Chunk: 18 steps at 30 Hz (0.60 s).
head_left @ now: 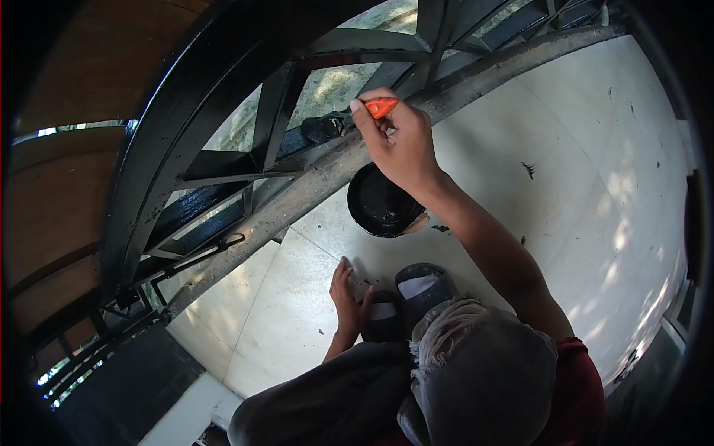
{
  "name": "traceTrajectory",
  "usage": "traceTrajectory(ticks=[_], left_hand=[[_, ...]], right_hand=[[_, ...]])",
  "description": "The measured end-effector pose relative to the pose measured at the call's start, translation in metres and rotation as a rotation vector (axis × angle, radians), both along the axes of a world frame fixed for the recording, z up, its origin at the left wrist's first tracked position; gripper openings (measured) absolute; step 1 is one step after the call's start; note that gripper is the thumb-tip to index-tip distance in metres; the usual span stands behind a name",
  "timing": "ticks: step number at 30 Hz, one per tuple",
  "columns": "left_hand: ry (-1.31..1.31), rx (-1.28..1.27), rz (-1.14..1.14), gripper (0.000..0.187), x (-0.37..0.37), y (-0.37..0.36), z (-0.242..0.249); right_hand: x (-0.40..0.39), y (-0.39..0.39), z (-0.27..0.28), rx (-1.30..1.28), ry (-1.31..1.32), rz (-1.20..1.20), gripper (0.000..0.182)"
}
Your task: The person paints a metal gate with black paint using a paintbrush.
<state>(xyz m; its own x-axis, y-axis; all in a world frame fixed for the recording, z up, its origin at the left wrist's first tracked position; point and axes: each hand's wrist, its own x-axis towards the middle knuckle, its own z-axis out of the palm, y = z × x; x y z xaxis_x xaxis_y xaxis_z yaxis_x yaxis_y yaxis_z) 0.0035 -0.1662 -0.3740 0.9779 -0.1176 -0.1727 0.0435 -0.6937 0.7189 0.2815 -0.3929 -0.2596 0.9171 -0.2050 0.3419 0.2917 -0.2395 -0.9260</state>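
My right hand (398,141) is closed around the orange handle of a paintbrush (381,108), over the lower edge of a black metal gate (271,119). A dark, paint-covered lump by the fingers looks like the brush head, against the gate's lower bar. Just below this hand, a round black container (383,201) with dark, glossy paint inside stands on the floor. My left hand (348,301) holds nothing, its fingers spread low above the floor, close to my feet.
Pale floor tiles (565,171) carry a few dark scraps. A raised, stained sill (327,175) runs beneath the gate. My dark slippers (424,286) are below the container. Brown wood panels (67,186) fill the gate's left side.
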Motion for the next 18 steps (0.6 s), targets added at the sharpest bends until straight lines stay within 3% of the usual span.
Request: traceTrajectory(ticks=[3,6,10,13,17,18], left_hand=[[-0.019,-0.008,0.017,0.071,-0.002,0.0,-0.007],[-0.013,-0.021,0.04,0.073,-0.005,0.001,-0.009],[-0.034,-0.014,0.03,0.072,-0.004,0.002,-0.01],[0.0,0.012,0.044,0.07,-0.004,0.0,-0.006],[-0.039,-0.007,0.046,0.069,-0.001,-0.001,-0.007],[-0.029,-0.008,0.048,0.068,-0.001,-0.001,-0.007]], right_hand=[[0.003,-0.004,0.001,-0.001,0.072,-0.031,0.016],[-0.01,0.016,0.007,0.503,0.113,0.132,0.017],[0.002,0.016,-0.002,0.281,0.101,-0.076,0.024],[-0.002,0.025,0.016,0.507,0.089,0.089,0.018],[0.003,0.012,0.004,0.301,0.272,0.057,0.016],[0.0,0.009,0.004,0.361,0.209,0.013,0.016]])
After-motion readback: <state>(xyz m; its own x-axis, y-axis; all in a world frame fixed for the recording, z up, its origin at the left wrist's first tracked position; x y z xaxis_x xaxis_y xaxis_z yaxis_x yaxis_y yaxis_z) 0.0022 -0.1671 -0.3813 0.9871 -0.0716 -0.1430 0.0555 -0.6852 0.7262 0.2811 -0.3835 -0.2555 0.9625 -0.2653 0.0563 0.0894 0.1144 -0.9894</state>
